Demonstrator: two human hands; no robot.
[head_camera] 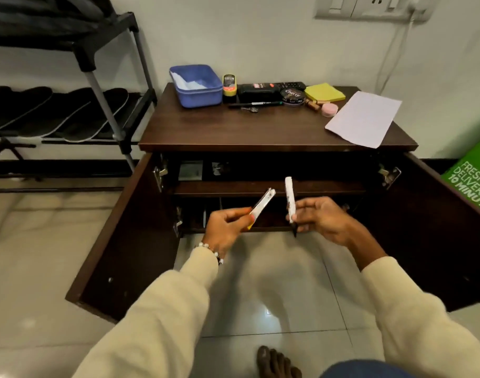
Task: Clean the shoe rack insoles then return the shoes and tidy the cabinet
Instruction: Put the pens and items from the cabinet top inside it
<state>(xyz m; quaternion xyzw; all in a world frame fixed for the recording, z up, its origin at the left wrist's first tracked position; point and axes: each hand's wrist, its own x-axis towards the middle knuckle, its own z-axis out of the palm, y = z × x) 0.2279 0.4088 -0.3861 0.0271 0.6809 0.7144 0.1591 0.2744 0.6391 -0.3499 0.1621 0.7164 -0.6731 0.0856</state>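
Two small things are out of the cabinet (277, 137) right now: the left hand (228, 227) pinches a nail clipper (262, 204) angled up toward the far right, and the right hand (322, 219) pinches a white marker (290, 199) standing nearly upright. Both hover just in front of the open middle shelf (269, 188), so I'd guess either hand can drop its item back in or up top. Insoles (56, 110) lie on the shoe rack (105, 96), far left.

Two arms in loose, cream-coloured long sleeves (162, 309) with a soft knitted look. A beaded bracelet (211, 251) of white and dark beads circles the left wrist. One bare foot (274, 362) shows below, beside blue fabric (361, 371) at the knee.
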